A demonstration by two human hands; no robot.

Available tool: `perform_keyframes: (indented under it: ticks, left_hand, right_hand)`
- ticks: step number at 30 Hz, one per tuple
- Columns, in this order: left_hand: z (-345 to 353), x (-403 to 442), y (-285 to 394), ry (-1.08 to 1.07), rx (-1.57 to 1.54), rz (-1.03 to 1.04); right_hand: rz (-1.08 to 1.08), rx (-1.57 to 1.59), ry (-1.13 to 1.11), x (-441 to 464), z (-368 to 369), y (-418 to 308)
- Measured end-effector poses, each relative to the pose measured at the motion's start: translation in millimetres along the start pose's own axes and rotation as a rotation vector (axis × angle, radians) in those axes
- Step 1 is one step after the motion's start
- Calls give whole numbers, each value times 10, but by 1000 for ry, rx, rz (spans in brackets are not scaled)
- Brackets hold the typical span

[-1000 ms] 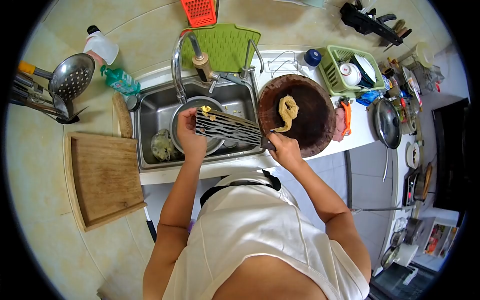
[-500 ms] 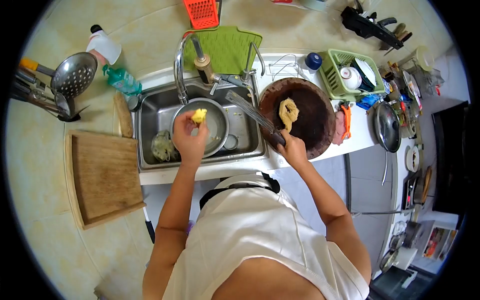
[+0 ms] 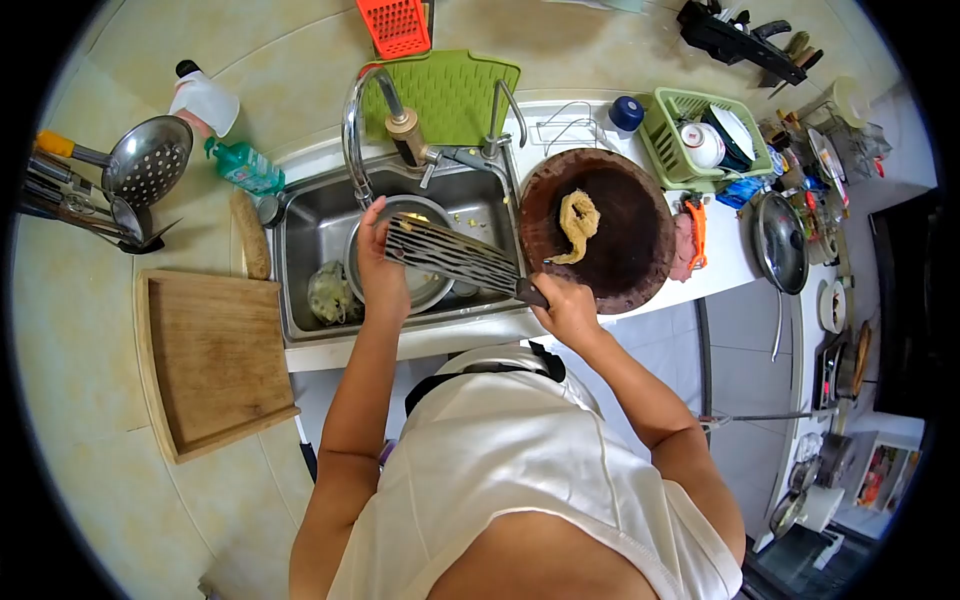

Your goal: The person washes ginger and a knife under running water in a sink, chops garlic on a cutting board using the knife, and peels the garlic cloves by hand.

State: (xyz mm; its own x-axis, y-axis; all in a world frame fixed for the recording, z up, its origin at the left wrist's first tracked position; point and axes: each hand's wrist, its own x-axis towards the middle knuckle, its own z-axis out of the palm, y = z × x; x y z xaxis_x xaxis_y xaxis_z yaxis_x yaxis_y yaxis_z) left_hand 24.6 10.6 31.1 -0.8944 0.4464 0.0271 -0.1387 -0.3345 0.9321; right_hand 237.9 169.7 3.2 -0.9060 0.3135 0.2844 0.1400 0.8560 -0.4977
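My right hand point(image 3: 568, 308) is closed round the dark handle of a kitchen knife point(image 3: 455, 255), whose broad, streaked blade reaches left over the sink. At the blade's far end is my left hand point(image 3: 383, 265), fingers curled around a small yellow piece point(image 3: 416, 216) that looks like peeled ginger. The blade hides most of this piece and some of the fingers. Beneath both sits a metal bowl point(image 3: 432, 297) in the sink point(image 3: 300, 225). To the right, a round wooden chopping block point(image 3: 640, 235) carries a tan, knobbly strip point(image 3: 578, 222).
A faucet point(image 3: 352, 130) arches over the sink, which also holds a clear plastic bag point(image 3: 330, 293). A wooden tray point(image 3: 215, 365) lies at left, near a green bottle point(image 3: 245, 168). Behind the block stands a green dish basket point(image 3: 660, 150); an orange peeler point(image 3: 697, 235) is beside it.
My right hand has brought the knife left and turned its broad side up, over the bowl. The blade now meets my left hand and covers most of the yellow piece.
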Motion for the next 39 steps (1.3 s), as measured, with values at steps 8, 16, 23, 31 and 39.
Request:
perform_keyframes:
  ticks: [8,16,23,31,39]
  left_hand:
    - [-38,39,8,-32,-53,-91]
    - [-25,61,-61,3,-55,15]
    - [-44,72,-98,82,82,78]
    - [-10,44,-158,134,169,174]
    - [-158,171,-155,11,241,400]
  right_hand:
    - [-20,-7,4,26,-3,-66]
    - [-36,-5,24,59,15,-100]
    - [-22,-96,18,76,42,-134]
    - [-22,-89,-5,79,68,-62]
    - [172,-44,40,13,89,171]
